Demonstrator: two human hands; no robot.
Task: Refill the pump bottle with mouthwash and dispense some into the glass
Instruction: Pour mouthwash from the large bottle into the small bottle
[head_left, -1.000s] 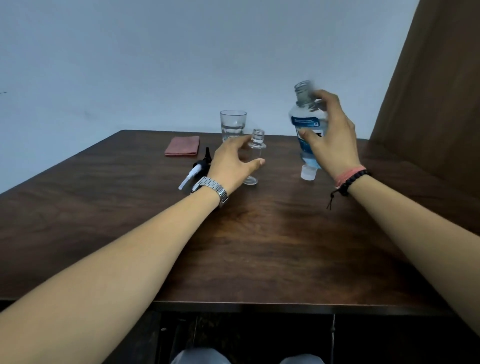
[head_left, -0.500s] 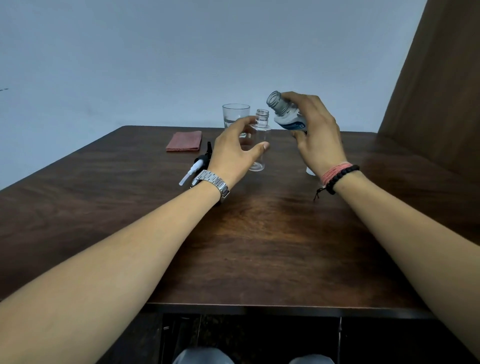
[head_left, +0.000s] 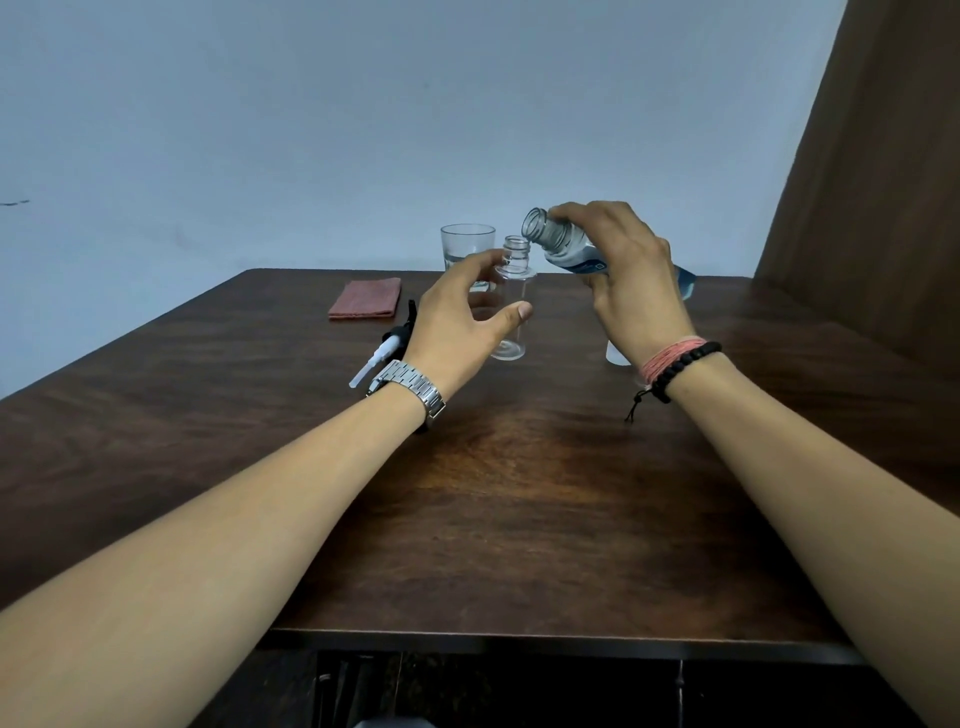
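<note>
Mostly hidden: mouthwash bottle (head_left: 563, 248) within right hand's (head_left: 631, 283) gripping fingers; left hand (head_left: 457, 325) cupping pump bottle (head_left: 511, 301).

A dark wooden table (head_left: 519, 519) stands against a plain pale blue-grey wall (head_left: 311, 104), with a brown panel (head_left: 883, 182) at right

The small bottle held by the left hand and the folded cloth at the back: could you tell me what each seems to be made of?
Small bottle: clear, glossy, probably plastic; the table shows through it, though glass cannot be excluded. Folded cloth: matte reddish fabric, with soft edges and no shine.
</note>
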